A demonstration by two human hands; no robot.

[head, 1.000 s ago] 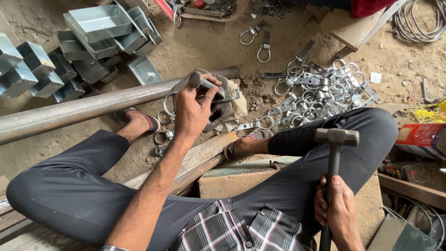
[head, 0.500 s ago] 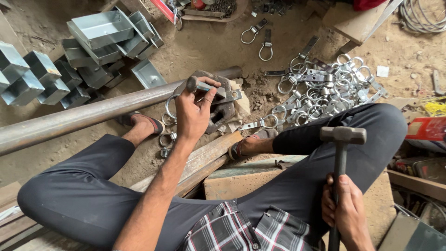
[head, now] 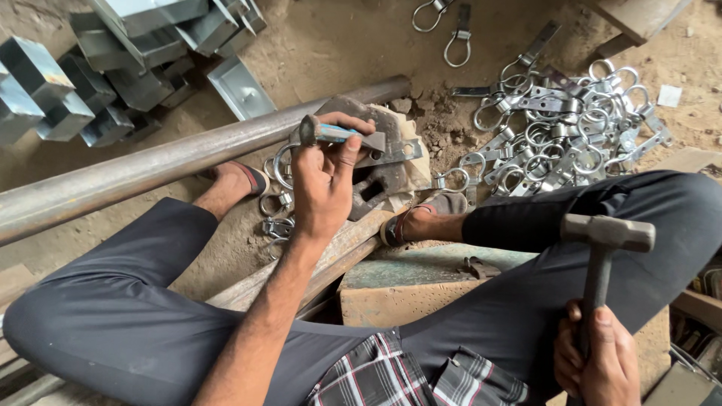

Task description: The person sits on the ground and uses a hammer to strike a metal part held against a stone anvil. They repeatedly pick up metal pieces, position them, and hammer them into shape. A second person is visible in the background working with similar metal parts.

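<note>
My left hand (head: 323, 180) is closed around a short steel punch with a blue band (head: 335, 134), held sideways over a metal ring clamp (head: 391, 153) that lies on a dark iron block (head: 376, 184). My right hand (head: 598, 361) grips the handle of a hammer (head: 605, 244), its head raised above my right thigh, apart from the block. I sit with both legs spread, sandalled feet on the dirt on either side of the block.
A long steel pipe (head: 135, 169) runs across the ground past my left foot. Folded sheet-metal boxes (head: 113, 68) are stacked at the top left. A heap of several ring clamps (head: 571, 128) lies at the upper right. A few clamps (head: 277, 218) lie by my left foot.
The view has tilted down and closer. The hammer has stayed raised in my right hand. My left hand has kept the punch on the clamp with little movement.
</note>
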